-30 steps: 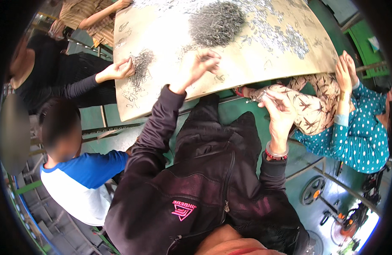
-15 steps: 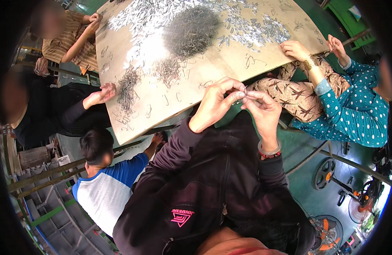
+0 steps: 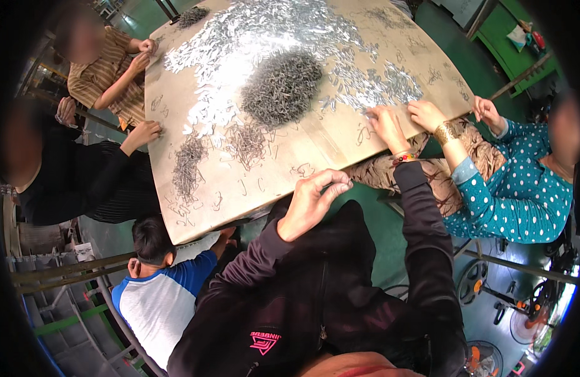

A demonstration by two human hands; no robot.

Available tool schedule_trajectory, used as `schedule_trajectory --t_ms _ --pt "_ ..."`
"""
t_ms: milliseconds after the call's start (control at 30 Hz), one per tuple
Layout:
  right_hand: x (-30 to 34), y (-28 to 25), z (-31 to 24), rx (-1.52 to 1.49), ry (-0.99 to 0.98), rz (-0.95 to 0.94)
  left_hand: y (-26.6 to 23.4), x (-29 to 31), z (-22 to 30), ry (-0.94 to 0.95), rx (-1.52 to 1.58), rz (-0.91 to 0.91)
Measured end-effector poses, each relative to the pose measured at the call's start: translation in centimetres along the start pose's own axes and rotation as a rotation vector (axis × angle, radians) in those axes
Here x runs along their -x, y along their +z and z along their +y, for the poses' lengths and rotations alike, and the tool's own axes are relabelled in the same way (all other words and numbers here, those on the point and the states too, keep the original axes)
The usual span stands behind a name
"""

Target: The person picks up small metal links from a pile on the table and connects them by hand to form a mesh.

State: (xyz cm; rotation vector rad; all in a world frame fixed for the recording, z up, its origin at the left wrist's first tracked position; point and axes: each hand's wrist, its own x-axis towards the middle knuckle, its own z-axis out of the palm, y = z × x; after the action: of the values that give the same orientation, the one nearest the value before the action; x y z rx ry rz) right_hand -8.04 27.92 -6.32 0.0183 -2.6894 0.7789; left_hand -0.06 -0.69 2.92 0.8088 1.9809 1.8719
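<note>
My left hand hovers over the table's near edge, thumb and fingers pinched together; whatever lies between them is too small to make out. My right hand reaches over the right part of the table, its fingers bent and drawn together at the lower edge of the scattered small silver metal pieces. What its fingertips hold, if anything, is hidden. A few bent wire hooks lie just left of it. On the near side of the tabletop rest more thin wire hooks, close to my left hand.
A dark mound of wire hooks stands mid-table, with smaller piles nearer left. At right, a person in a dotted teal top rests a hand beside mine. Two people sit at left; another in a blue-and-white shirt sits near the corner.
My hands were together at the table edge. The right has moved away, forward and right onto the table; the left stays behind, slightly lower in view. The head view has shifted a little.
</note>
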Motion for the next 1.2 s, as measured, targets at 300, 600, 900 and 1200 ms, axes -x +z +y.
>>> schedule_trajectory --t_ms 300,600,900,1200 --pt "0.5 -1.7 -1.7 -0.234 0.212 0.007 -0.3 -0.3 0.0 0.089 -0.066 0.007" --pt "10.3 -6.7 -18.4 -0.955 0.317 0.191 -0.2 -0.5 0.2 0.019 -0.041 -0.013" --pt "11.2 -5.4 -19.0 -0.941 0.212 0.367 -0.5 0.3 -0.3 0.097 -0.144 -0.039" --pt "12.1 -4.1 -18.1 -1.076 0.297 0.333 -9.6 -2.4 -9.5 -0.013 -1.126 0.366"
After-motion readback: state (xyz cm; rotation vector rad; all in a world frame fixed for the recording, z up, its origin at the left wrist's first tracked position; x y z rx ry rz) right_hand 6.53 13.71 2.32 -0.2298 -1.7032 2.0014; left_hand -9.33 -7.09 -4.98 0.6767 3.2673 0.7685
